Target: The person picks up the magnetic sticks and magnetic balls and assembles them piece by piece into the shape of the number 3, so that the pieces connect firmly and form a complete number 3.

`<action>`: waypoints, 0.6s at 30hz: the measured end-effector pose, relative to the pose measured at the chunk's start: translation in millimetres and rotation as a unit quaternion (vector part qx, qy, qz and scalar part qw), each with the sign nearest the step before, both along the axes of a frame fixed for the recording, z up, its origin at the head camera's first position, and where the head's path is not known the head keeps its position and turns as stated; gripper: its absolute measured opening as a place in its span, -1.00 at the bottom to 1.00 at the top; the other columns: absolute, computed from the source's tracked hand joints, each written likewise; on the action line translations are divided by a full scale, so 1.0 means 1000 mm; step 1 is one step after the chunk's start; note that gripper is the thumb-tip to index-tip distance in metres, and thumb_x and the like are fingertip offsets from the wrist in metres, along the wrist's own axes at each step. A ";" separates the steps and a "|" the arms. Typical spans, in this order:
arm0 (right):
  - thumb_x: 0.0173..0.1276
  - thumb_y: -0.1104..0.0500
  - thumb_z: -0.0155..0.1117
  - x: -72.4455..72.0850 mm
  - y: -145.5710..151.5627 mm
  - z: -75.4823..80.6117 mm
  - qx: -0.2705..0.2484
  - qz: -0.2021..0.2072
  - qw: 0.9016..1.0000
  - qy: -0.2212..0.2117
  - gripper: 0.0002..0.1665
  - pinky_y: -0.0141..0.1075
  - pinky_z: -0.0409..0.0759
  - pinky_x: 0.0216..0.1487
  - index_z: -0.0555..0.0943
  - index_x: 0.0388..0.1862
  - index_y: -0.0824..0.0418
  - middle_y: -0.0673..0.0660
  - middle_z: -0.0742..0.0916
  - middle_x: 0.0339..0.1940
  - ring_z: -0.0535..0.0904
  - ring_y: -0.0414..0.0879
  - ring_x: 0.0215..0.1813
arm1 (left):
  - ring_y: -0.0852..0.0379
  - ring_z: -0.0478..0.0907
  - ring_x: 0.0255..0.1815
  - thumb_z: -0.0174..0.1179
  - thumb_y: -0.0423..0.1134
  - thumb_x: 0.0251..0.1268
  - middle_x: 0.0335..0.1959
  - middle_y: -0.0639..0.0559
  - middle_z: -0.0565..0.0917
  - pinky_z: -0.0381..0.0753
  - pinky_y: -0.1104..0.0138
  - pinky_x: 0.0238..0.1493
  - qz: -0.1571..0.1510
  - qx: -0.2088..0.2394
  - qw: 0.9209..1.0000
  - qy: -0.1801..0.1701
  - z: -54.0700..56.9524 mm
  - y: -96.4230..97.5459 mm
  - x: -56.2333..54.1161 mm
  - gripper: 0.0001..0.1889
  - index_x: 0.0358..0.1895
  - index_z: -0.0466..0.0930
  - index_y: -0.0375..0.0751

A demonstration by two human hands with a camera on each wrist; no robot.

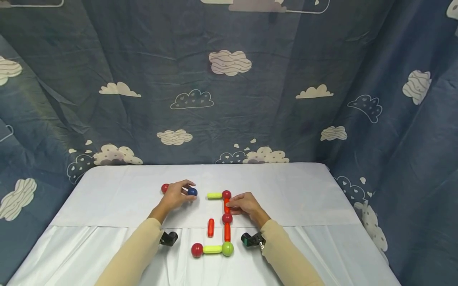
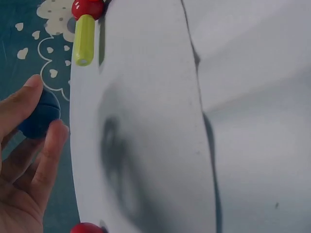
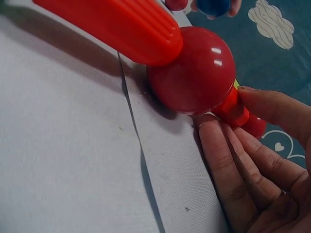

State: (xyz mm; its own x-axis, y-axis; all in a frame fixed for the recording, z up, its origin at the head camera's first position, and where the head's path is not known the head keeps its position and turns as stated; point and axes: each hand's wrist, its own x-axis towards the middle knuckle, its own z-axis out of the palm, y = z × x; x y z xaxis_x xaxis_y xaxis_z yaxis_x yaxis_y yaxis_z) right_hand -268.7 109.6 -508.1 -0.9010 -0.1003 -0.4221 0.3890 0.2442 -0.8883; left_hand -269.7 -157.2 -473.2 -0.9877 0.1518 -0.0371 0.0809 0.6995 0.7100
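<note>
In the head view my left hand [image 1: 175, 196] holds a blue ball [image 1: 192, 192] between thumb and fingertips; the left wrist view shows the ball [image 2: 43, 115] lifted over the table. My right hand [image 1: 247, 204] pinches a red rod [image 1: 226, 206] that joins an upper red ball [image 1: 226, 194] to a middle red ball [image 1: 227, 218]. From the upper ball a yellow-green rod [image 1: 214, 196] points left. Below the middle ball, another red rod [image 1: 227, 232] runs to a green ball [image 1: 227, 249]. A second yellow-green rod [image 1: 212, 249] links that to a red ball [image 1: 197, 250].
A loose red rod [image 1: 210, 228] lies left of the joined pieces. Another red ball [image 1: 165, 188] sits just beyond my left hand. The white cloth-covered table [image 1: 286, 186] has a seam across it, and a dark cloud-patterned curtain [image 1: 250, 115] hangs behind.
</note>
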 end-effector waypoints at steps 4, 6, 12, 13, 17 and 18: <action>0.12 0.31 0.46 0.001 0.000 0.000 0.003 -0.002 1.000 -0.004 -0.72 -0.28 0.66 -0.37 0.65 -0.19 0.39 0.15 0.74 -0.41 0.69 -0.12 -0.45 | 0.11 0.57 -0.23 0.48 -0.28 -0.02 -0.17 -0.05 0.67 0.57 0.23 -0.18 0.001 -0.003 1.000 -0.003 -0.006 0.002 0.000 -0.63 -0.09 0.64 -0.21; 0.12 0.31 0.46 0.001 0.000 0.000 0.002 -0.003 1.000 -0.005 -0.72 -0.28 0.66 -0.37 0.65 -0.19 0.39 0.15 0.74 -0.42 0.69 -0.12 -0.45 | 0.11 0.57 -0.25 0.49 -0.29 -0.04 -0.18 -0.06 0.67 0.57 0.23 -0.19 0.001 -0.005 1.000 -0.003 -0.008 0.003 0.000 -0.64 -0.12 0.64 -0.23; 0.12 0.34 0.44 0.001 0.000 0.000 -0.010 -0.001 1.000 0.000 -0.73 -0.27 0.66 -0.37 0.64 -0.19 0.42 0.15 0.75 -0.43 0.70 -0.12 -0.45 | 0.11 0.56 -0.26 0.49 -0.27 -0.03 -0.19 -0.05 0.66 0.56 0.20 -0.16 0.012 -0.012 1.000 -0.011 -0.013 0.007 -0.001 -0.64 -0.12 0.64 -0.22; 0.12 0.34 0.44 0.001 0.000 0.000 -0.012 -0.001 1.000 0.001 -0.73 -0.27 0.66 -0.37 0.65 -0.20 0.42 0.15 0.75 -0.43 0.70 -0.12 -0.45 | 0.11 0.55 -0.26 0.49 -0.27 -0.03 -0.20 -0.05 0.66 0.55 0.20 -0.16 0.015 -0.012 1.000 -0.013 -0.014 0.008 -0.002 -0.64 -0.12 0.64 -0.21; 0.12 0.33 0.44 0.001 0.000 0.000 -0.009 -0.001 1.000 0.002 -0.74 -0.27 0.66 -0.38 0.65 -0.20 0.41 0.15 0.75 -0.43 0.70 -0.12 -0.45 | 0.09 0.55 -0.23 0.49 -0.27 -0.04 -0.22 -0.03 0.66 0.54 0.17 -0.10 0.021 -0.013 1.000 -0.012 -0.018 0.013 -0.004 -0.63 -0.11 0.65 -0.21; 0.12 0.33 0.44 0.001 0.000 0.000 -0.009 -0.001 1.000 0.002 -0.74 -0.27 0.66 -0.37 0.65 -0.20 0.41 0.15 0.75 -0.43 0.70 -0.11 -0.45 | 0.08 0.54 -0.23 0.49 -0.27 -0.04 -0.23 -0.04 0.66 0.54 0.17 -0.09 0.021 -0.012 1.000 -0.013 -0.019 0.014 -0.004 -0.63 -0.11 0.65 -0.21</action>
